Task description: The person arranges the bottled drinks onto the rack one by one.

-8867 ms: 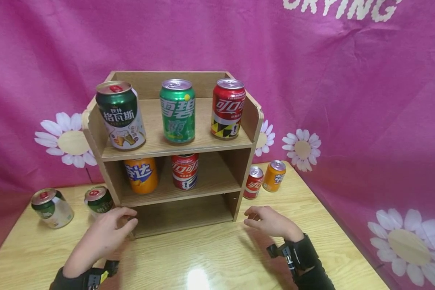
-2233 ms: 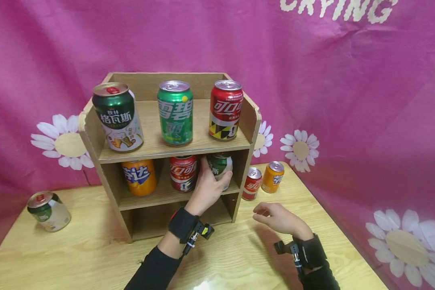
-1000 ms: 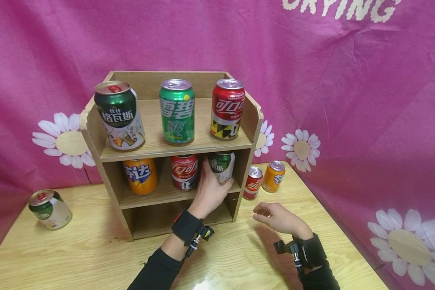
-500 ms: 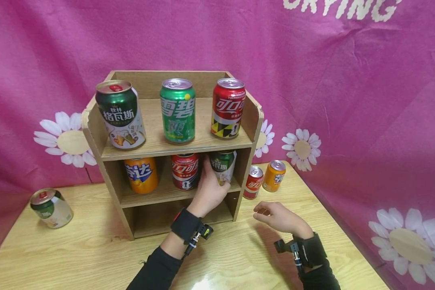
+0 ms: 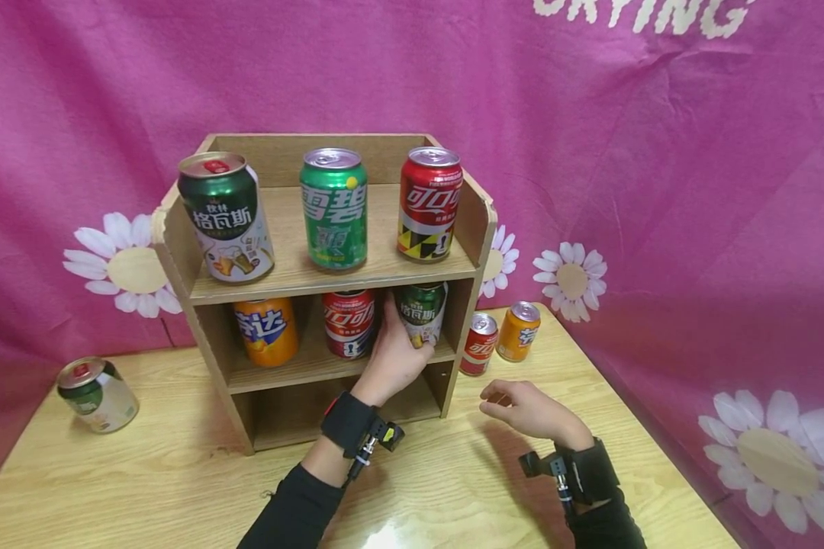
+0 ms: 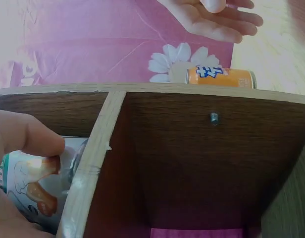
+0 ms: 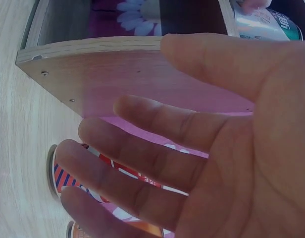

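The left hand [image 5: 396, 364] grips a green-and-white can [image 5: 424, 311] at the right end of the middle shelf [image 5: 281, 383], apparently settling it, a careful release called for next, as the right hand [image 5: 527, 410] hangs relaxed.

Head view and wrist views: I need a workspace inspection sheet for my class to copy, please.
Surface: light wooden table, bright glare spot near the front.
Job's things: wooden shelf; green-white can held in its middle tier, right of shelved red can and shelved orange can; three top-tier cans.
Clutter: loose on the table, cream-green can left of the shelf, loose red can and loose orange can right of it.
Hands: left hand grips the green-white can; right hand holds nothing, fingers relaxed.
Cables: what looks like a short lead on each wrist strap.
Surroundings: magenta cloth with white flowers and white letters.
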Motion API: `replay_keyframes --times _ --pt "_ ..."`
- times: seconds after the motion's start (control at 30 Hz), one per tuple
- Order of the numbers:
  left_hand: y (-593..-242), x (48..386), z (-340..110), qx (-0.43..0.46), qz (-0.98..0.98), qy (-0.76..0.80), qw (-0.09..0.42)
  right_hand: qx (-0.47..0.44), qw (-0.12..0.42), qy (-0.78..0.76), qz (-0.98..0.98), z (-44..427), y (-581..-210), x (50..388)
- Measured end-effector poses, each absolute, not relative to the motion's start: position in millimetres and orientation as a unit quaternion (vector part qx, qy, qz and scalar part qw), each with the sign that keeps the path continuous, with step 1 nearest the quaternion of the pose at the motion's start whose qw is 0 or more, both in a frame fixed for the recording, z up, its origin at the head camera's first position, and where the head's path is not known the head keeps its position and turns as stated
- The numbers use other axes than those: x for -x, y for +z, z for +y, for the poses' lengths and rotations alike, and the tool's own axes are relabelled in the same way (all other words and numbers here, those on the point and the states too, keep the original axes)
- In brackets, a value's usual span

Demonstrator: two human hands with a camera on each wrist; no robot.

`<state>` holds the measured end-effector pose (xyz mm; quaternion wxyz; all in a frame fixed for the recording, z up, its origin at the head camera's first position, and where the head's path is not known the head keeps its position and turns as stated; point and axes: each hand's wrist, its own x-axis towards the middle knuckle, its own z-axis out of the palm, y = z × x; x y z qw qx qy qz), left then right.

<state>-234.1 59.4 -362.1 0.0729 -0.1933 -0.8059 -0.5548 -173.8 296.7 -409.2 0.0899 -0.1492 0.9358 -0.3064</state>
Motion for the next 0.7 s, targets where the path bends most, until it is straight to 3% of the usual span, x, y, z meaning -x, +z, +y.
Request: replay_keyframes --times 0.13,0.43,0.7 --pt "-363.5 234.3 60.0 0.194 -0.809 -0.549 0.077 0.152 0.088 -0.307 0.935 297.1 -409.6 174.5" --pt "-368.9 230.6 66.9 0.185 -0.827 -0.513 0.141 0.155 0.080 -0.304 0.936 295.7 -410.3 174.5" --pt "-360.0 234.6 61.0 0.185 -0.815 -0.545 0.072 0.156 0.085 -0.304 0.936 295.4 -409.1 174.4"
